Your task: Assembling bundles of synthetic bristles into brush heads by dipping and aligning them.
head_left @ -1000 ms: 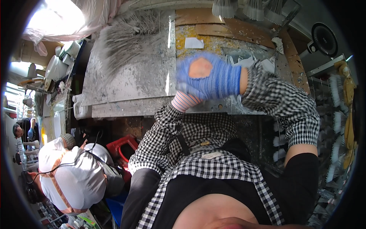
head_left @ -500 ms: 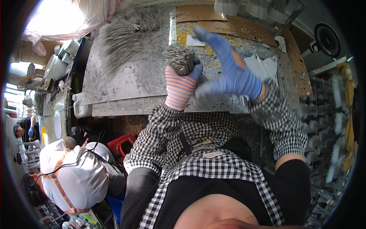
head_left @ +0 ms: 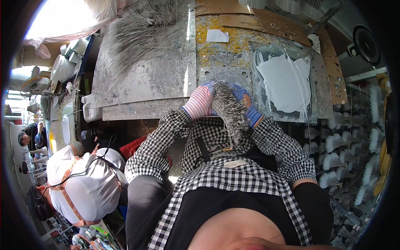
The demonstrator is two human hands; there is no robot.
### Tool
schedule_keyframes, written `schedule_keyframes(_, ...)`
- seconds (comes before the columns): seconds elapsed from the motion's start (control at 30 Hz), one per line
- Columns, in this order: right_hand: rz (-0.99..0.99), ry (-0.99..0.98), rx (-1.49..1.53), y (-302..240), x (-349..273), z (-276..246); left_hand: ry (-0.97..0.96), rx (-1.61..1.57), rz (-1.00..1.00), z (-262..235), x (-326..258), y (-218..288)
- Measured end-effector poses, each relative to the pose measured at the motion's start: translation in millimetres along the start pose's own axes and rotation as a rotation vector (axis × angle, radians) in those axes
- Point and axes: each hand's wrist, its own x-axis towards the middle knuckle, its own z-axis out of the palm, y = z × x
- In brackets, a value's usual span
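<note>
My left hand (head_left: pixel 201 102), in a pink-and-blue striped glove, and my right hand (head_left: pixel 251 111), in a blue striped glove, are closed around a bundle of thin grey strands (head_left: pixel 230 109) at the table's near edge. The bundle is tilted, its many blunt ends pointing down toward my apron. Most of my fingers are hidden behind it or behind each other. To the far left on the worktable (head_left: pixel 166 83) lies a large loose pile of similar grey strands (head_left: pixel 139 35).
A thick white paste-like patch (head_left: pixel 285 83) covers a sheet at the right of the table. A small white paper (head_left: pixel 217 36) and brown cardboard strips (head_left: pixel 266 30) lie farther back. At left a co-worker (head_left: pixel 83 183) in white bends over; racks of pale, fan-shaped bristles (head_left: pixel 337 141) hang at right.
My right hand, spread apart in the air before, has come down onto the bundle. My left hand has brought the bundle nearer and tipped its ends toward me.
</note>
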Motion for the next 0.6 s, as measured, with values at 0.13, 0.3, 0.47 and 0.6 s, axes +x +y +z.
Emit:
schedule_keyframes(0.13, -0.222, 0.065, -0.160, -70.3, -7.5, -19.9, 0.184, 0.214, 0.102, -3.1, -20.3, 12.9)
schedule_keyframes(0.3, -0.023, 0.016, -0.079, 15.0, -5.3, 8.4, 0.220, 0.431, 0.144, 11.4, -20.3, 6.6)
schedule_keyframes(0.47, 0.002, -0.066, -0.398, 17.8, -46.0, 30.0, 0.122, 0.097, -0.059, 36.1, -46.8, 21.4)
schedule_keyframes(0.6, 0.198, -0.245, 0.174, -98.4, -52.5, -12.3, 0.222, -1.453, -0.495, 26.7, -60.4, 87.4)
